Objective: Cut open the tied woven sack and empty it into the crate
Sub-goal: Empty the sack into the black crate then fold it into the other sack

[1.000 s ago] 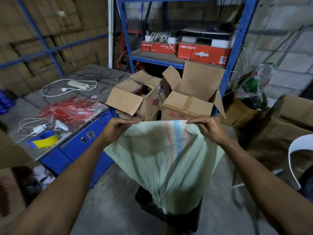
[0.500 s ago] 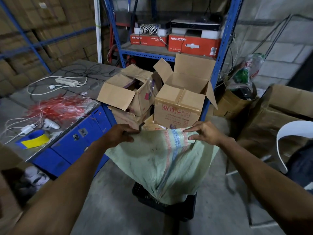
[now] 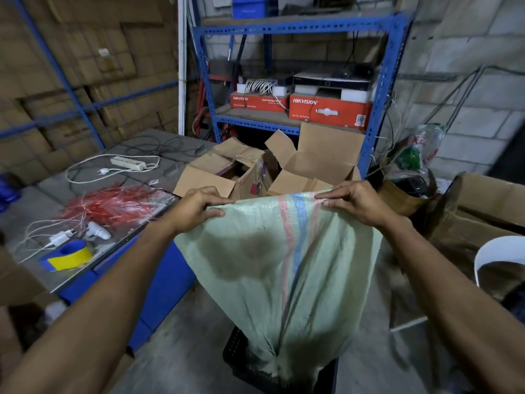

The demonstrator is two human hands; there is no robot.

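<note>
Grey block walls and a blue metal shelving rack (image 3: pixel 298 27) close off the far side of this storeroom, with red boxes (image 3: pixel 329 110) on the rack's lower shelf and two open cardboard boxes (image 3: pixel 309 169) on the floor in front of it. To my left runs a grey worktop (image 3: pixel 37 194) on a blue base, carrying a white power strip (image 3: pixel 128 163) with its cable looped around it, a heap of red plastic strips (image 3: pixel 113 204) and a blue and yellow roll of tape (image 3: pixel 68 255). I hold the pale green woven sack (image 3: pixel 272 257) upside down in front of me, its flat sewn end uppermost and stretched between my arms. My left hand (image 3: pixel 196 207) grips one upper corner, fingers curled over the edge and thumb pressed against the near face. My right hand (image 3: pixel 355 201) pinches the other corner the same way. A red and blue stripe runs down the cloth, and a dark stain spreads across its left half. Its gathered mouth hangs down into the black plastic crate (image 3: pixel 241 354) on the concrete floor directly below. What lies inside the crate I cannot tell. More brown cardboard (image 3: pixel 483 206) is stacked to my right, beside the white curved back of a chair (image 3: pixel 494 251).
</note>
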